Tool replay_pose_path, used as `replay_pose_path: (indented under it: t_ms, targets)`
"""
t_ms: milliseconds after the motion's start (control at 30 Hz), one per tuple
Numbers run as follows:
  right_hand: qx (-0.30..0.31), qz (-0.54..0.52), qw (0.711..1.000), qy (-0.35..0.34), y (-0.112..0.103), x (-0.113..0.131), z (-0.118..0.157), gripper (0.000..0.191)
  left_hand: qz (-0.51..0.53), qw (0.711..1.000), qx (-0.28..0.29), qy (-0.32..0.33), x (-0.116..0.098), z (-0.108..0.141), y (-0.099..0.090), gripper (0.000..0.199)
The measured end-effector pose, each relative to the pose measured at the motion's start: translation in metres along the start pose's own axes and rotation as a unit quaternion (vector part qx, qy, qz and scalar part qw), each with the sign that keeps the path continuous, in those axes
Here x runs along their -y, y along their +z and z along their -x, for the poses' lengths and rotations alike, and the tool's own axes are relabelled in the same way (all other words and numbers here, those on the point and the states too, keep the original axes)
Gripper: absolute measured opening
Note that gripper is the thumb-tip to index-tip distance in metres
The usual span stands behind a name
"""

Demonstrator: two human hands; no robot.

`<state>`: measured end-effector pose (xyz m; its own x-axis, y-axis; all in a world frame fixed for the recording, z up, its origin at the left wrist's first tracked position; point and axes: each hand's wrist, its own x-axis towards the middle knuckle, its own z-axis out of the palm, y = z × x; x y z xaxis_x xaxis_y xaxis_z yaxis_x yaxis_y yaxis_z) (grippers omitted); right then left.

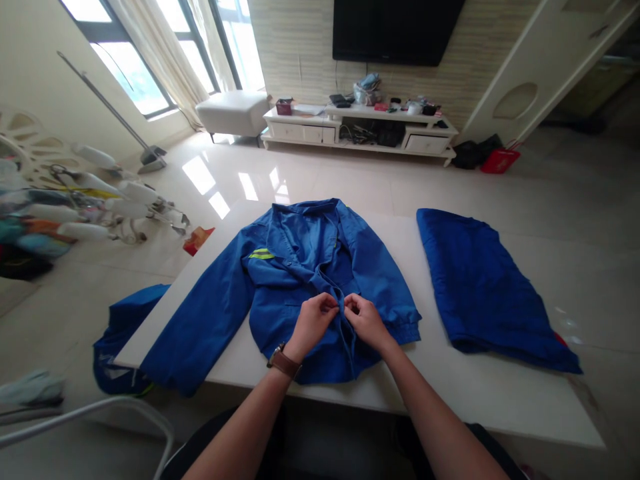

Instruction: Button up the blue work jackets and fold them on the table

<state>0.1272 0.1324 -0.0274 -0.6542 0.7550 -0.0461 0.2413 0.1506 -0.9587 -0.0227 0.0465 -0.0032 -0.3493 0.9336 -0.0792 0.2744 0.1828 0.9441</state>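
A blue work jacket [280, 287] with a yellow-green reflective stripe lies front up on the white table, its collar away from me. Its left-lying sleeve stretches to the table's near edge, and the other sleeve bends down along the right side. My left hand [315, 320], with a brown watch strap at the wrist, pinches the jacket's front edge. Close beside it, my right hand [365, 319] pinches the facing edge of the same front opening. The fingertips hide whatever small part lies between them.
On the right of the white table [420, 380] lies a folded blue garment [485, 287]. Another blue garment [125, 333] hangs low beyond the left edge. A white metal tube frame [135, 407] is at near left. Farther back stands a low TV cabinet [300, 130].
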Motion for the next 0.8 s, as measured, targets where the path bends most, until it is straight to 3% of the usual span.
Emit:
replay_pose_path:
  t_ms: [200, 500, 633, 800]
  targets:
    - [0.053, -0.02, 0.998, 0.012, -0.004, -0.002, -0.001, 0.014, -0.032, 0.998, 0.04, 0.027, 0.01, -0.001, -0.002, 0.003]
    - [0.062, -0.042, 0.997, 0.011, -0.007, 0.0, 0.009, 0.027, -0.023, 0.998, 0.057, 0.03, 0.004, 0.005, 0.001, 0.005]
    - [0.002, -0.027, 1.0, 0.012, -0.011, 0.0, 0.007, 0.026, 0.06, 0.997, 0.055, 0.004, 0.007, -0.002, 0.0, 0.007]
    - [-0.032, -0.14, 0.989, 0.048, -0.013, 0.002, 0.001, 0.033, 0.119, 0.992, 0.046, -0.008, 0.007, -0.007, -0.005, 0.015]
